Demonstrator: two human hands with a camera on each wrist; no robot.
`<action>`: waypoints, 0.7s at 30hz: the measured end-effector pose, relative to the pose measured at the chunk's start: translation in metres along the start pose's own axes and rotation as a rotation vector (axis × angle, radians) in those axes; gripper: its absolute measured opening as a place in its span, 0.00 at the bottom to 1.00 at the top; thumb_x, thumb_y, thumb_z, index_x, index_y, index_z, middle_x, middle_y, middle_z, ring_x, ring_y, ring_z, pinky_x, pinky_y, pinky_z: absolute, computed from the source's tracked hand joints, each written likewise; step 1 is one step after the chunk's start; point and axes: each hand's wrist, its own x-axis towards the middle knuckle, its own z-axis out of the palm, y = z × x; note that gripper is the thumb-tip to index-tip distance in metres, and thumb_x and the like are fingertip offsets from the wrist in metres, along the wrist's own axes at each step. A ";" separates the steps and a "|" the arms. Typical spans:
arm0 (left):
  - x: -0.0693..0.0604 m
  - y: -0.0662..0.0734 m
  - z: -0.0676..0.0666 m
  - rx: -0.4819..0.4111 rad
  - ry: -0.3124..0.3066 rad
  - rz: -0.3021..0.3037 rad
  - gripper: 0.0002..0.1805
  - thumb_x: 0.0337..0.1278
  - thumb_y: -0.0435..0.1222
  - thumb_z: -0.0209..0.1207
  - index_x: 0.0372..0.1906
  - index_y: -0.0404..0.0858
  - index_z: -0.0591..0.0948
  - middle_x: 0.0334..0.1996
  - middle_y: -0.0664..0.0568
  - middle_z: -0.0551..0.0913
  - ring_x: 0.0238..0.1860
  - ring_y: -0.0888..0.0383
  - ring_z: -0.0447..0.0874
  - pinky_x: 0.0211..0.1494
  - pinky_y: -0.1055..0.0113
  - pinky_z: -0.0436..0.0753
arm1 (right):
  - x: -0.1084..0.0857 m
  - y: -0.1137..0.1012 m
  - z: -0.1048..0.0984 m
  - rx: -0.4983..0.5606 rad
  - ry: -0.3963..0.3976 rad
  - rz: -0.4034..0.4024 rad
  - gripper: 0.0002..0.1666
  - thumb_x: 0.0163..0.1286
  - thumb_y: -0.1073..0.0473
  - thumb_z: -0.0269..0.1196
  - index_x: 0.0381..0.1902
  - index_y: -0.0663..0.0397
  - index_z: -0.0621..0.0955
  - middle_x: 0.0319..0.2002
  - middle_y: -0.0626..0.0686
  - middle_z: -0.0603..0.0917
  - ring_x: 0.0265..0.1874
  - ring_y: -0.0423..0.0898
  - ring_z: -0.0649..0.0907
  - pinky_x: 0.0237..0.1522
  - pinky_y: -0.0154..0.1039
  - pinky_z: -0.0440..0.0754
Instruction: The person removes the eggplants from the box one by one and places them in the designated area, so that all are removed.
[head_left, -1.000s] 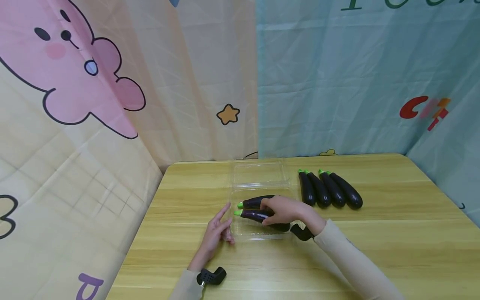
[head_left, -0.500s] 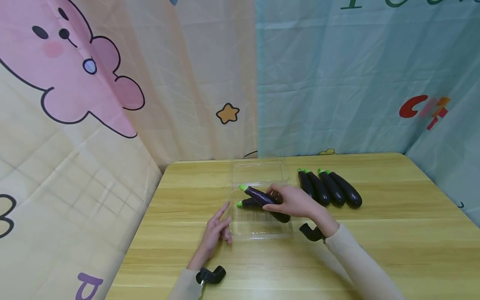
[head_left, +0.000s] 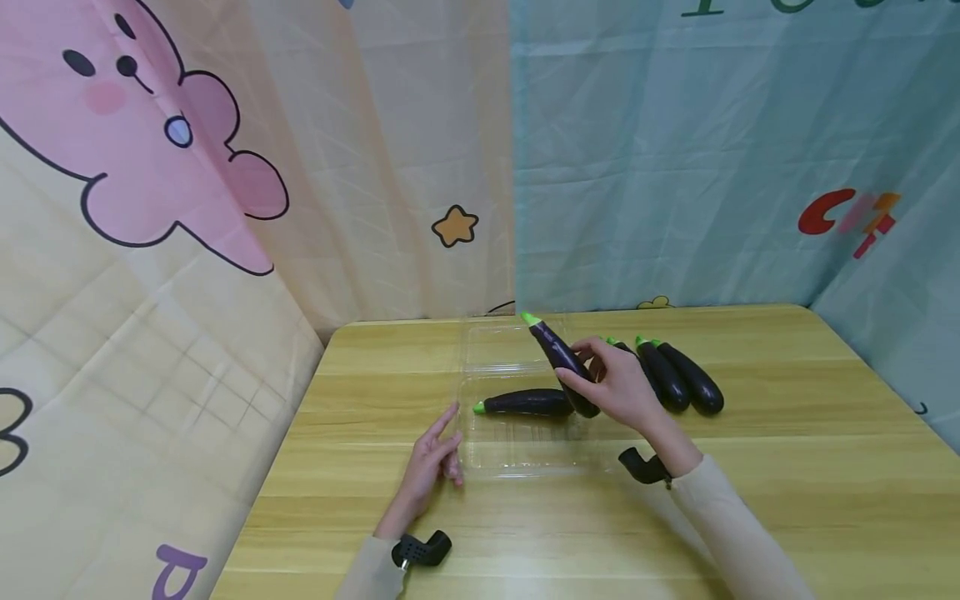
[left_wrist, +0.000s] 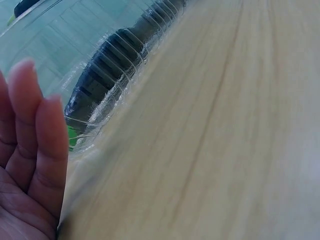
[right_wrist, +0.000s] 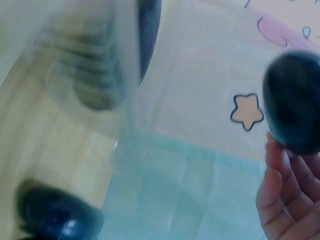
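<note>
My right hand [head_left: 618,383] pinches a dark purple eggplant [head_left: 558,360] between thumb and fingers, tilted with its green stem end up and to the left. It is raised over the right side of a clear plastic clamshell box [head_left: 517,473]. Another eggplant [head_left: 525,402] lies crosswise in the box, green tip to the left. My left hand [head_left: 429,468] has its fingers extended at the box's left edge. In the left wrist view an eggplant [left_wrist: 107,72] shows through the ribbed clear wall. In the right wrist view the held eggplant's rounded end [right_wrist: 295,102] sits above my fingertips.
Behind the box base, its clear lid [head_left: 498,346] lies folded back on the wooden table [head_left: 360,400]. Several eggplants [head_left: 693,381] stand in a row at the right, partly hidden by my right hand. Printed curtains [head_left: 637,167] hang beyond the table.
My right hand has lifted the front eggplant out of the box and carried it up and right, turning its stem end upward. The other eggplant stays in the box. My left hand has barely moved.
</note>
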 end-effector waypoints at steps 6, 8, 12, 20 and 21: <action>-0.001 0.001 0.001 0.010 0.007 -0.004 0.34 0.69 0.36 0.51 0.74 0.36 0.52 0.12 0.57 0.72 0.12 0.62 0.73 0.21 0.68 0.81 | -0.006 0.019 -0.015 -0.031 0.183 0.059 0.24 0.62 0.48 0.67 0.49 0.56 0.77 0.30 0.50 0.80 0.22 0.44 0.75 0.21 0.37 0.73; 0.000 0.001 0.001 0.011 0.006 -0.006 0.34 0.69 0.37 0.51 0.74 0.37 0.52 0.11 0.57 0.72 0.13 0.62 0.73 0.21 0.68 0.81 | -0.010 0.028 -0.022 -0.044 0.229 0.102 0.25 0.62 0.48 0.67 0.51 0.57 0.77 0.33 0.52 0.80 0.24 0.46 0.75 0.22 0.36 0.73; 0.000 0.000 0.001 0.009 0.005 -0.008 0.34 0.69 0.37 0.52 0.74 0.37 0.52 0.12 0.57 0.72 0.13 0.62 0.73 0.21 0.68 0.81 | -0.019 0.047 -0.039 -0.040 0.316 0.193 0.27 0.63 0.50 0.66 0.53 0.60 0.75 0.36 0.57 0.79 0.25 0.46 0.74 0.22 0.32 0.71; -0.001 0.001 0.001 0.009 0.006 0.001 0.34 0.69 0.36 0.51 0.74 0.36 0.52 0.11 0.57 0.72 0.13 0.63 0.73 0.21 0.67 0.82 | -0.032 0.085 -0.065 -0.062 0.489 0.370 0.28 0.63 0.48 0.65 0.54 0.60 0.75 0.37 0.57 0.77 0.23 0.42 0.71 0.22 0.30 0.68; -0.001 0.002 0.001 0.009 0.004 0.000 0.34 0.69 0.37 0.51 0.74 0.36 0.52 0.11 0.57 0.72 0.13 0.63 0.73 0.21 0.67 0.82 | -0.033 0.089 -0.068 -0.070 0.500 0.387 0.28 0.63 0.48 0.65 0.54 0.60 0.75 0.37 0.57 0.77 0.23 0.42 0.70 0.22 0.31 0.68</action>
